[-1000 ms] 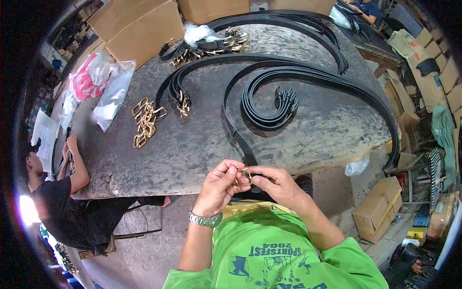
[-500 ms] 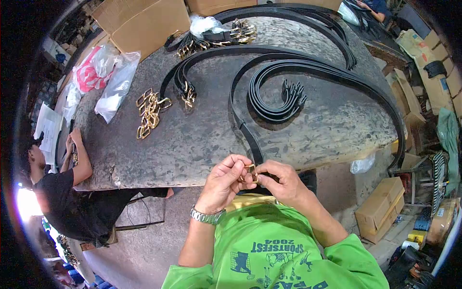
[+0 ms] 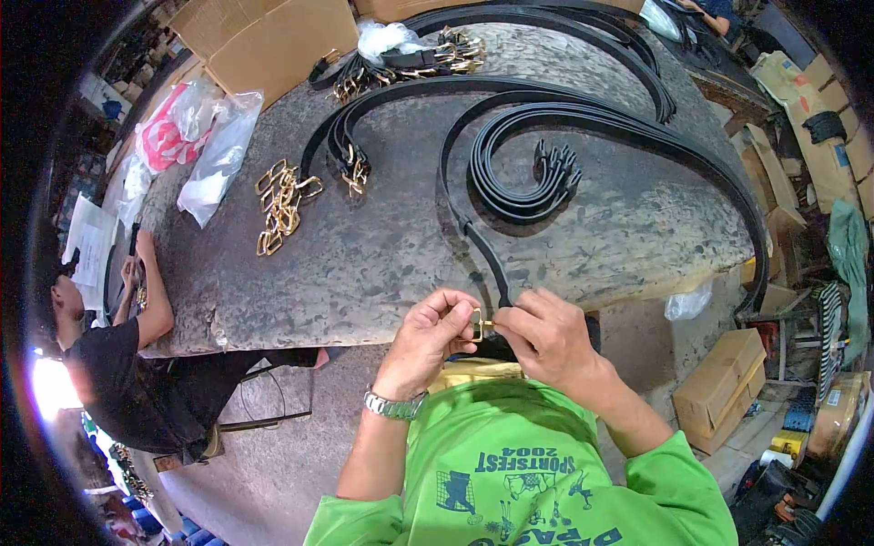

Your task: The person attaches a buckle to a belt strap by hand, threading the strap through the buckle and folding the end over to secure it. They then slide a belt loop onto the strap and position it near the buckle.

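Note:
In front of my waist, my left hand [image 3: 430, 335] pinches a gold-coloured belt buckle [image 3: 478, 329] between thumb and fingers. Its prong points right, toward my right hand [image 3: 546, 332]. My right hand is closed, thumb against curled fingers, where a black belt strap [image 3: 492, 259] comes down off the table. The strap's end is hidden behind those fingers. From there the strap runs up through a dark loop [image 3: 464, 224] and joins the longer straps on the table.
Coiled black straps [image 3: 519, 211] and a pile of gold buckles [image 3: 280, 214] lie on the worn table [image 3: 382, 264]. Plastic bags [image 3: 218, 164] sit at the left, near a seated person [image 3: 137, 373] in dark clothes. A cardboard box [image 3: 719, 391] stands on the floor at right.
My right hand has moved slightly right and up, away from the buckle frame, and the prong now shows between my hands. The strap's lower part has shifted right and bends more.

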Demonstrator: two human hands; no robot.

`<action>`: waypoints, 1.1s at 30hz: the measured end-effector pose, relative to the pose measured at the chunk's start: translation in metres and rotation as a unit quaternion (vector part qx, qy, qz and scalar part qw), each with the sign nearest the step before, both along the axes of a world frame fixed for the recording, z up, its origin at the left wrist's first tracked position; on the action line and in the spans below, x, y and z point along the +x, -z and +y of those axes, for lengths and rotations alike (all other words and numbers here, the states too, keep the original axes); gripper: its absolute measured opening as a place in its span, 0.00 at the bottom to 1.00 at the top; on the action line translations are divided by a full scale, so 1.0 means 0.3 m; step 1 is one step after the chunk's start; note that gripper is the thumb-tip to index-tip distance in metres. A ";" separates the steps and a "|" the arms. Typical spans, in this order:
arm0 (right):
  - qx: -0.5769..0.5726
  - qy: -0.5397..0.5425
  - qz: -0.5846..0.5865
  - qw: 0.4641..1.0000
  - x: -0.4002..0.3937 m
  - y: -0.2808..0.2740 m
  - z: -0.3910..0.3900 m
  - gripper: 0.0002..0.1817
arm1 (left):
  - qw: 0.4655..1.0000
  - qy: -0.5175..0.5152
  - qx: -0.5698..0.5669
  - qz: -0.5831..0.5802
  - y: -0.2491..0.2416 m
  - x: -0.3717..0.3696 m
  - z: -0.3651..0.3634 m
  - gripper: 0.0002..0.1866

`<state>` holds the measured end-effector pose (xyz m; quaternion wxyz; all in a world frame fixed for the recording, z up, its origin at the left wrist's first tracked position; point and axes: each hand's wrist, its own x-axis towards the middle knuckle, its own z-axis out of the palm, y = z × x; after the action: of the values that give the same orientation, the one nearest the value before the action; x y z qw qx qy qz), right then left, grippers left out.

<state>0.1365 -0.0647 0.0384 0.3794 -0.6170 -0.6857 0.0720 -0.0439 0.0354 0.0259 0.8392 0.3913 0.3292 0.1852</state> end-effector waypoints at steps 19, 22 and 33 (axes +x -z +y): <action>-0.012 -0.022 -0.079 0.997 0.033 0.002 0.000 0.06 | 0.987 0.014 0.121 0.104 -0.024 0.013 -0.004 0.10; -0.012 -0.025 -0.075 0.997 0.031 0.010 -0.007 0.06 | 0.932 0.080 0.313 0.163 -0.046 0.015 -0.009 0.11; -0.081 -0.010 0.246 0.966 0.009 0.033 -0.021 0.17 | 0.973 0.029 0.159 0.163 0.053 -0.019 -0.080 0.10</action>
<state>0.1391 -0.0711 0.0284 0.4846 -0.6017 -0.5693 0.2812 -0.0496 0.0115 0.0101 0.7063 0.5540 0.4166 0.1438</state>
